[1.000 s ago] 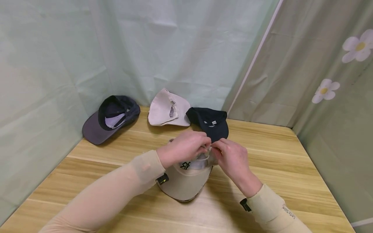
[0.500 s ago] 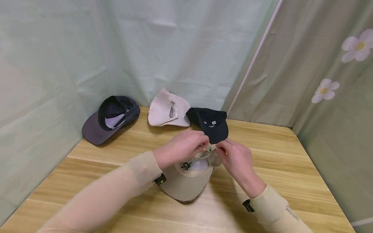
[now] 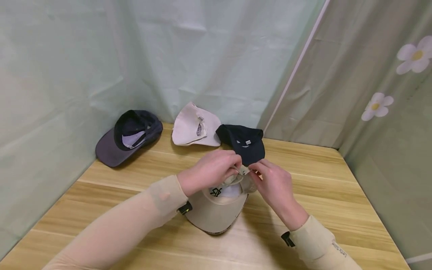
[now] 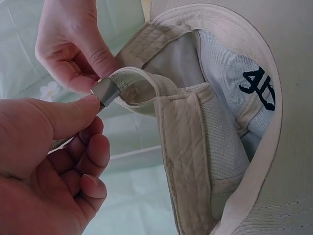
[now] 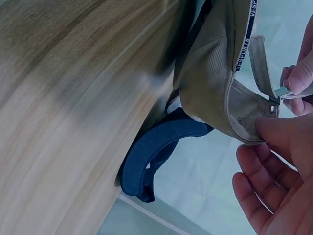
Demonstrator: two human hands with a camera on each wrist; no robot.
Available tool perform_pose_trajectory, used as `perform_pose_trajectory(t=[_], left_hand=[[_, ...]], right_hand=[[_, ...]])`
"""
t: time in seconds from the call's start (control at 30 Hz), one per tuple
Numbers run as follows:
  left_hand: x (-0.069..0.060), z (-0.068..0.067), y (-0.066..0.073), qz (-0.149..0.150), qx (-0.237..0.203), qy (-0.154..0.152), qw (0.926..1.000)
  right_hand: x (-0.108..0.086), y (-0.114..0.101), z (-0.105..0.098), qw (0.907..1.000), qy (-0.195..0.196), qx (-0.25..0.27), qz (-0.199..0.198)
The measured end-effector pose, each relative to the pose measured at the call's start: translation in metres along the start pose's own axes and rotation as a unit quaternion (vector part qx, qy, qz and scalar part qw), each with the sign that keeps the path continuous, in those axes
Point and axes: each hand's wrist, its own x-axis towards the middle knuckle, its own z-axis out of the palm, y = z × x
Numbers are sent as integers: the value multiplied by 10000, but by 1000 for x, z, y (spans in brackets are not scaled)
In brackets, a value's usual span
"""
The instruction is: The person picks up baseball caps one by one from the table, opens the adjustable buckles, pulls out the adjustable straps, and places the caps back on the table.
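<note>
A beige cap [image 3: 216, 213] with dark lettering inside is held with its inside facing up, brim toward the person. At its back strap, the left hand [image 3: 207, 170] pinches a metal buckle [image 4: 105, 92] between thumb and fingers, as the left wrist view shows. The right hand [image 3: 274, 183] pinches the cap's back edge beside the strap; in the right wrist view its thumb lies near a small eyelet [image 5: 272, 108]. The strap [image 5: 260, 66] loops between the two hands.
Behind the hands on the wooden table [image 3: 337, 210] lie a dark purple-blue cap [image 3: 113, 148] at left, a pale pink cap [image 3: 189, 127] at centre and a navy cap [image 3: 251, 150] just beyond the fingers. Curtains [image 3: 216, 56] stand around the back and sides.
Compared with a second ago, the right hand has shifted slightly right and the left slightly left, so the strap end between them shows more. The other caps have not moved.
</note>
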Motion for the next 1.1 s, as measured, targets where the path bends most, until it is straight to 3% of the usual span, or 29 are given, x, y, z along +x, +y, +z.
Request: perform_pose_trajectory(t=[0.8, 1.1], left_hand=[[0, 1, -2, -165, 141, 270, 9994], [0, -1, -3, -641, -132, 330, 9973]], right_hand=[[-2, 1, 6, 9960, 321, 150, -815], [-1, 1, 7, 9967, 343, 121, -728]])
